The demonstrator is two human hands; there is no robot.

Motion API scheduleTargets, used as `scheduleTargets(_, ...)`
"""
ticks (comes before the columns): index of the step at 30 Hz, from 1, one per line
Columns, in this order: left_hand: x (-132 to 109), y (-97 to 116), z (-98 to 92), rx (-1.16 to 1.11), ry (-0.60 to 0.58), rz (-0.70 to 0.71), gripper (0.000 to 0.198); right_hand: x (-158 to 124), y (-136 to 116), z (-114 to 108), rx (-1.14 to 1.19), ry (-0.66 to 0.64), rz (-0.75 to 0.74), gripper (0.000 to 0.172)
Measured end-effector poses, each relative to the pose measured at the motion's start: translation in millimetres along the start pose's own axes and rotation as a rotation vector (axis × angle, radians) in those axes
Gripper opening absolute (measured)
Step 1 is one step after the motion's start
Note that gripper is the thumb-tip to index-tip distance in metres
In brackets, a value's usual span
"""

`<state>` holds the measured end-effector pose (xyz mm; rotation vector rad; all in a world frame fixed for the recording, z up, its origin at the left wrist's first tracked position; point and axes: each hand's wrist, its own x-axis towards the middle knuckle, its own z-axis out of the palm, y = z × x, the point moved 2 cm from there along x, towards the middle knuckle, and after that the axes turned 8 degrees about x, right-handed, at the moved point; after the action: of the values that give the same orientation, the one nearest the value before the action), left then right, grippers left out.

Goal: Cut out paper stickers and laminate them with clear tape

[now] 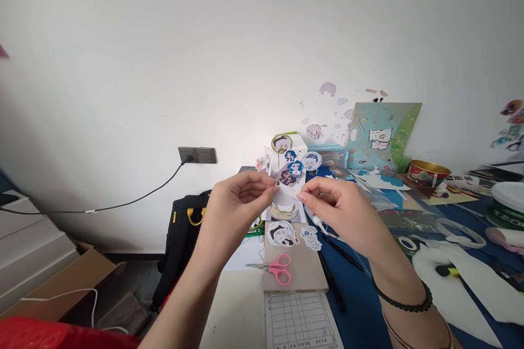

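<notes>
My left hand (241, 202) and my right hand (347, 210) are raised over the desk, fingertips close together. Between them is a thin white paper-like strip (288, 191), pinched at its left end by my left hand and at its right end by my right. Just beyond and below the fingers are cut-out cartoon stickers, among them a round one with a yellowish rim (283, 211). Lower down, pink-handled scissors (280, 269) lie on a beige board (303, 278), near a sticker with a black-haired figure (282, 233) and a smaller white cut-out (311, 238).
A printed form (301, 322) lies nearest me. Black pens (331, 281), a white tape roll (408, 245) and white paper scraps (470, 278) lie on the blue desk at right. A red-gold tin (428, 173) stands farther back. A black backpack (180, 245) is at left.
</notes>
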<state>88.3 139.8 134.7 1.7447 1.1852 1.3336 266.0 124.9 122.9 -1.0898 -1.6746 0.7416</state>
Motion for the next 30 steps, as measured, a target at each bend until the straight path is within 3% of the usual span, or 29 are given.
scheduleTargets(30, 1.3, -6.0, 9.0, 0.029, -0.106, -0.001, 0.020, -0.3, -0.6, 5.6, -0.063, 0.028, -0.028, 0.018)
